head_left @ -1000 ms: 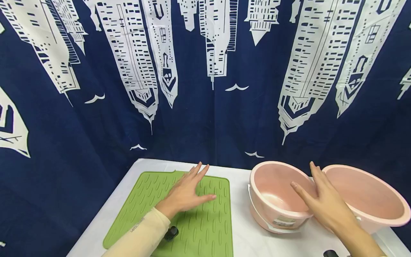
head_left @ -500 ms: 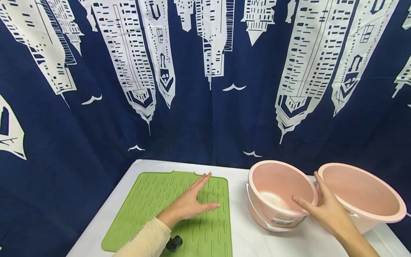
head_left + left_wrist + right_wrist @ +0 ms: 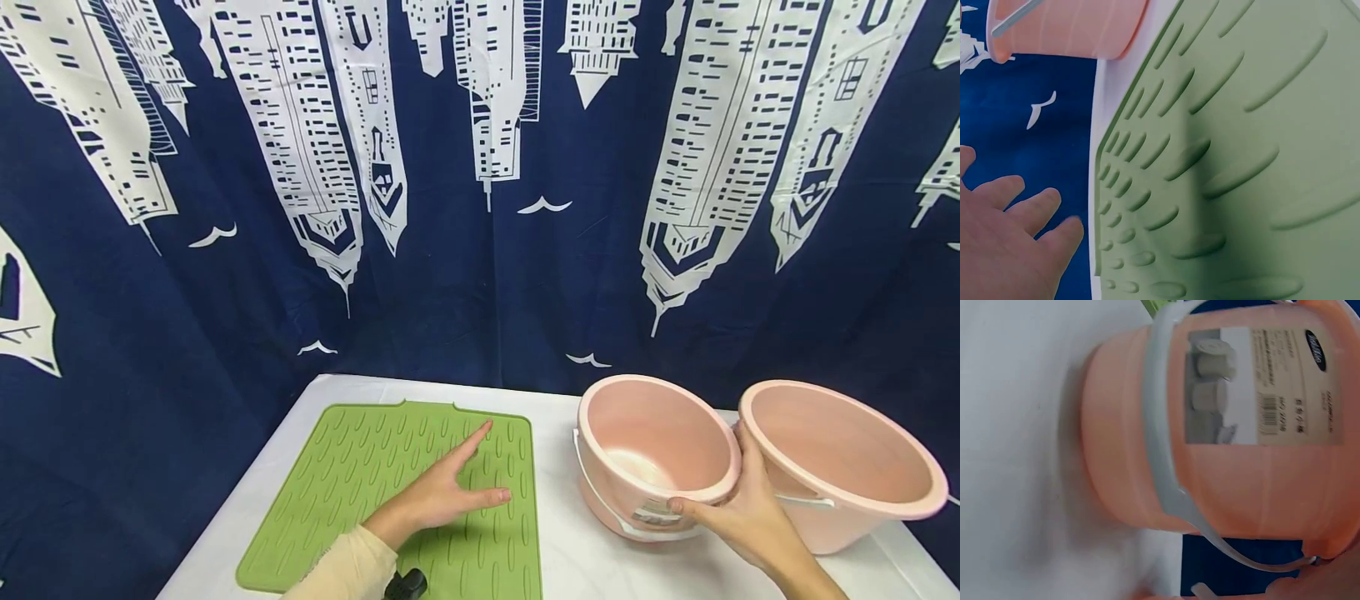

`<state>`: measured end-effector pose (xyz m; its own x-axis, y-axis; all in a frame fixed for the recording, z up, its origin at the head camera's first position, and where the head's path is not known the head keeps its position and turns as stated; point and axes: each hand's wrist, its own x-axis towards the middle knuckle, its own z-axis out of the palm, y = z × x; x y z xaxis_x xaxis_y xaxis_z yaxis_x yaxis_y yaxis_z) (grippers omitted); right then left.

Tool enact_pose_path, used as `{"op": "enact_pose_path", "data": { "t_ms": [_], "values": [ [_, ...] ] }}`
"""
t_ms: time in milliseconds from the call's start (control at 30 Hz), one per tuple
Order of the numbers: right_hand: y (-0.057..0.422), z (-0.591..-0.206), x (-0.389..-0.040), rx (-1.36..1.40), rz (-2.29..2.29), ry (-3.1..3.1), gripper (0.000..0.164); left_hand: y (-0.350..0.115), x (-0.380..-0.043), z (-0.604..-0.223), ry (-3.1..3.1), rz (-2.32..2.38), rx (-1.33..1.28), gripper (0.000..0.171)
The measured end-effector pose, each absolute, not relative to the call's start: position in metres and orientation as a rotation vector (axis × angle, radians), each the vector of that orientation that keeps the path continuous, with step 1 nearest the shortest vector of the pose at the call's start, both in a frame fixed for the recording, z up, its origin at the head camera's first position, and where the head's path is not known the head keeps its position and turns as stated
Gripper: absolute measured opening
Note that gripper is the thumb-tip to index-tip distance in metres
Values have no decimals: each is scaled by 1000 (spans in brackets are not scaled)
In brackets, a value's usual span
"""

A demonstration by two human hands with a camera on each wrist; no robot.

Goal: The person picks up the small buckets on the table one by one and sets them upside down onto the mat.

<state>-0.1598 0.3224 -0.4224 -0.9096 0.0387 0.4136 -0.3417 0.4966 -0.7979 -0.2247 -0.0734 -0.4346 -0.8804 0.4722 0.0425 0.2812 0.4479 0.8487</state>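
My right hand [image 3: 738,508] spans the right side of a small pink plastic bucket [image 3: 609,479], its thumb against the front just under the rim and its fingers reaching back between two buckets. In the right wrist view the bucket's white handle [image 3: 1159,419] hangs across its wall beside a printed label [image 3: 1272,387]; part of the hand shows at the lower right. My left hand [image 3: 442,496] hovers over a green ridged mat [image 3: 360,467], fingers extended and thumb spread, holding nothing. In the left wrist view its fingers are spread apart beside the mat.
A wider pink bucket [image 3: 840,529] with a white handle stands just right of the small one. A white cloth [image 3: 562,550] covers the table. Behind it hangs a dark blue curtain [image 3: 450,325] with white building prints.
My right hand has moved left and down from above the gap between the buckets to the small bucket's side. My left hand has sunk slightly lower over the mat.
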Motion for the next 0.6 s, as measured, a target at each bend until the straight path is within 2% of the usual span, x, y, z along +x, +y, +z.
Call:
{"op": "enact_pose_path", "data": {
  "t_ms": [133,600],
  "values": [
    [316,-431,-160,210,1449,-2283,147,-72,-223,-437,2442,1462,643,95],
    [311,-434,-158,126,1492,-2270,147,-66,-218,-445,2368,1514,666,91]
  ]
}}
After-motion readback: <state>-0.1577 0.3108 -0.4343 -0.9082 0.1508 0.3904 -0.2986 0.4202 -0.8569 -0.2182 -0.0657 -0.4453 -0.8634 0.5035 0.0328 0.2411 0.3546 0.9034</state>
